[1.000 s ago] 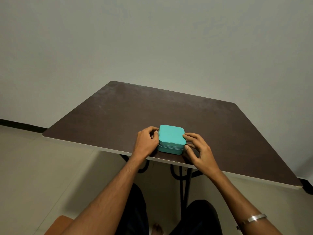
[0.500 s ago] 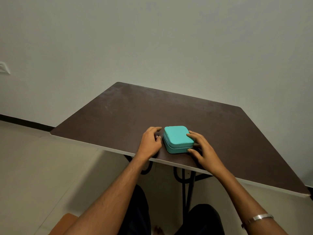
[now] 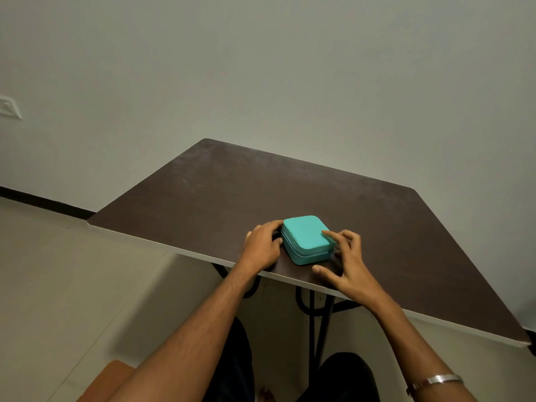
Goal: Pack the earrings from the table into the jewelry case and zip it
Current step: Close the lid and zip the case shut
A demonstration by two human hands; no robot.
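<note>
While both hands flank it, case: the teal jewelry case (image 3: 306, 238) lies shut on the dark table (image 3: 220, 192), lower centre of the frame, near the front edge
Left hand: the left hand (image 3: 262, 248) is at the case's left side, fingers curled against its wall, thumb by the zip seam; whether it pinches anything I cannot tell
Right hand: the right hand (image 3: 346, 264) holds nothing, fingers spread, index tip resting on the lid's right corner, thumb on the tabletop in front
Wrist: a metal bracelet (image 3: 435, 381), lower right of the frame
Wall: a switch plate (image 3: 8, 107) at the left edge
</note>
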